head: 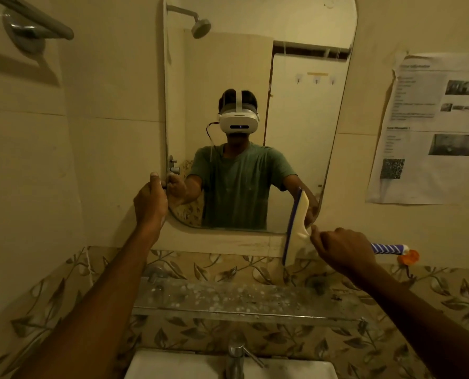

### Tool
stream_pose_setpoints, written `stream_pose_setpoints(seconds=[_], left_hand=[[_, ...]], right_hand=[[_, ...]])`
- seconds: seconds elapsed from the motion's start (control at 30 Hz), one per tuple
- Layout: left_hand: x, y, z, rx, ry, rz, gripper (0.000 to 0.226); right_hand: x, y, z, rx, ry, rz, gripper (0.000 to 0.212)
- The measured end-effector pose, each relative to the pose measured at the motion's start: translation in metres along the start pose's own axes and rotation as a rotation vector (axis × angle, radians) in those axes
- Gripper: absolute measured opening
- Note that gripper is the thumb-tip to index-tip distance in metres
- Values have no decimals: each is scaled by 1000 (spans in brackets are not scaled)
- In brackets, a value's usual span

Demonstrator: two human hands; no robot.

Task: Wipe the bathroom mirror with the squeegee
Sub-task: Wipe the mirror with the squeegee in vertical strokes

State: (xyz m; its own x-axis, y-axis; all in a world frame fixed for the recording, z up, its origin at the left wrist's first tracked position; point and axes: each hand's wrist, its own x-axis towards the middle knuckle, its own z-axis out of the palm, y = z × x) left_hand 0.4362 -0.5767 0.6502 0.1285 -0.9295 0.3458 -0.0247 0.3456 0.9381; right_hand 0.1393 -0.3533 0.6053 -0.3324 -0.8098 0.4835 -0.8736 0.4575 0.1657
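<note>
- While my right hand (344, 248) is closed in a fist around the handle of the squeegee (296, 228), the blade stands nearly upright at the lower right corner of the mirror (255, 64), with its upper half against the glass and its lower half hanging past the bottom edge over the ledge (227, 242).
- Squeegee: cream head with a dark blue rubber strip along its left side; a blue-and-white striped handle end (389, 248) sticks out to the right of my fist, just beside an orange hook (409, 257) on the wall.
- My left hand (150, 201) is curled shut at the left edge of the mirror, thumb pointing up, knuckles toward me; I cannot tell whether it grips the rim or only rests against it.
- Mirror: tall, with rounded corners, fixed to cream wall tiles; it reflects my green shirt, a white headset, a shower head and a pale door.
- Glass shelf (241, 299), spotted with white marks, runs below the ledge, in front of a band of leaf-pattern tiles.
- Tap (236, 356) and the white basin (151, 365) lie at the bottom, between my forearms.
- Printed paper sheet (430, 127) is stuck to the wall right of the mirror; a grey towel rail (36, 23) is at upper left.
</note>
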Motion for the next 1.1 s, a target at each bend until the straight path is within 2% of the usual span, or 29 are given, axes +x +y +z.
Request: stream_pose_setpoints(seconds=[0.07, 0.2, 0.33, 0.43, 0.53, 0.73, 0.87, 1.0, 1.1], left_hand=[[1, 4, -7, -1, -23, -20, 46], [0, 10, -12, 42, 26, 82, 43], [-2, 15, -8, -65, 103, 127, 38], [-4, 23, -6, -139, 101, 127, 45], [-2, 22, -3, -237, 54, 53, 49], [4, 20, 2, -285, -67, -49, 50], [12, 18, -1, -248, -115, -51, 47], [17, 14, 0, -238, -132, -47, 44], [21, 14, 0, -238, -139, -57, 45]], right_hand=[[4, -23, -10, 84, 42, -64, 64], [23, -97, -34, 230, 150, -208, 61], [43, -165, -56, 245, 209, -326, 58], [55, -195, -67, 208, 256, -353, 52], [63, -207, -71, 161, 253, -337, 48], [65, -197, -69, 123, 220, -305, 40], [60, -143, -56, 119, 131, -272, 31], [46, -71, -34, 163, 71, -145, 31], [33, -49, -34, 110, 66, -23, 34]])
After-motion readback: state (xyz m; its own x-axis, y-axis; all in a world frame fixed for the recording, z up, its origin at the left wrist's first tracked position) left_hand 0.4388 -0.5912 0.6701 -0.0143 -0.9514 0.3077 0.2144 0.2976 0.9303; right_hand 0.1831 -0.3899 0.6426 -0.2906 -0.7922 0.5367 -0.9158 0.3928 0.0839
